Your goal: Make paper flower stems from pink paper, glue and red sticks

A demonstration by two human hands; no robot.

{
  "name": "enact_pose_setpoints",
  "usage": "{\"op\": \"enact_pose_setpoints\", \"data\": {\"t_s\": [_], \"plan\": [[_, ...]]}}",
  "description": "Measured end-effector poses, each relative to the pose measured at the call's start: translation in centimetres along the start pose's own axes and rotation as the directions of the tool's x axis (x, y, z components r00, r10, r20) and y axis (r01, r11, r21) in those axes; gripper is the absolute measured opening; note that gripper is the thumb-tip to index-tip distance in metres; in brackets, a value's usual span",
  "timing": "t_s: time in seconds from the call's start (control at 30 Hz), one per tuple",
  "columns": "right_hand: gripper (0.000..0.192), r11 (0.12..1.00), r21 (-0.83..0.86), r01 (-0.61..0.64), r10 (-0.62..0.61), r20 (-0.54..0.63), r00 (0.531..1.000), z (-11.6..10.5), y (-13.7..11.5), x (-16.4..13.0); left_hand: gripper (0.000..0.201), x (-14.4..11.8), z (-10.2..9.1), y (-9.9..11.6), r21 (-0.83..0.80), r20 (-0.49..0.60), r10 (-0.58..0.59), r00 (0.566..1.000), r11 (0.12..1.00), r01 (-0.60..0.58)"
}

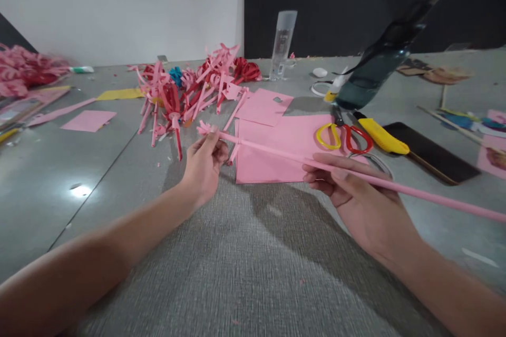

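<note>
Right hand (356, 197) nearest camera: fingers curled loosely around pink paper stick (276, 154), thumb on top. Left hand (203, 160) pinches the stick's frilled tip, fingertips closed tight. Stick spans both hands, held above pink sheet (272, 160). Scissors (343, 136) lie on the sheet's far right corner.

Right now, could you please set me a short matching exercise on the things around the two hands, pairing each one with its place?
Things:
1. pink paper stick
2. scissors
3. clear bottle
4. pink and red paper pile

Places:
A. upright near the far table edge
B. on the pink sheet
C. held by left hand and right hand
D. beyond the left hand

Pairs: 1-C, 2-B, 3-A, 4-D
</note>
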State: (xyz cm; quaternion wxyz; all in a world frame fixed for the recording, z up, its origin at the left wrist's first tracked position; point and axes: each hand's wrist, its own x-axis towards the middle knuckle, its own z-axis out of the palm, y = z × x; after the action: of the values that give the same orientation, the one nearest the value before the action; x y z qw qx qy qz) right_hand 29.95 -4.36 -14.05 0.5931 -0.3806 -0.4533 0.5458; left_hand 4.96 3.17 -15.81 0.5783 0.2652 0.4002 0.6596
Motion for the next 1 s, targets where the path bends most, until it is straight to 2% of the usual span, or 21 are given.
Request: {"op": "enact_pose_setpoints", "data": {"t_s": [0.1,0.23,0.53,0.67,0.87,0.93,1.0], "plan": [[0.02,0.999,-0.031,0.024,-0.022,0.045,0.999,0.1,0.2,-0.2,0.031,0.0,0.0,0.0,-0.004,0.004,-0.005,1.0,1.0,0.005],[0.021,0.999,0.008,-0.04,0.04,0.032,0.999,0.2,0.3,-0.2,0.032,0.0,-0.1,0.0,0.006,0.03,0.011,0.999,1.0,-0.011],[0.018,0.969,0.129,-0.212,0.224,-0.083,0.971,1.0,0.2,-0.5,0.024,-0.3,0.0,0.2,0.004,0.073,0.047,0.996,0.999,-0.047],[0.017,0.913,0.264,-0.31,0.342,-0.083,0.936,1.2,-0.1,-0.4,0.022,-0.7,0.5,0.7,0.008,0.101,0.122,0.987,0.992,-0.123],[0.018,0.764,0.471,-0.442,0.526,-0.056,0.849,0.9,-0.3,0.1,0.022,-1.7,1.1,1.3,0.034,0.129,0.23,0.965,0.971,-0.236],[0.016,0.757,0.461,-0.464,0.534,-0.026,0.845,0.8,-0.4,0.1,0.023,-1.7,1.2,1.4,0.038,0.114,0.251,0.961,0.966,-0.256],[0.021,0.798,0.368,-0.478,0.495,0.053,0.867,0.7,-0.8,-0.2,0.023,-1.7,1.3,1.6,0.027,0.099,0.277,0.956,0.959,-0.28]]}}
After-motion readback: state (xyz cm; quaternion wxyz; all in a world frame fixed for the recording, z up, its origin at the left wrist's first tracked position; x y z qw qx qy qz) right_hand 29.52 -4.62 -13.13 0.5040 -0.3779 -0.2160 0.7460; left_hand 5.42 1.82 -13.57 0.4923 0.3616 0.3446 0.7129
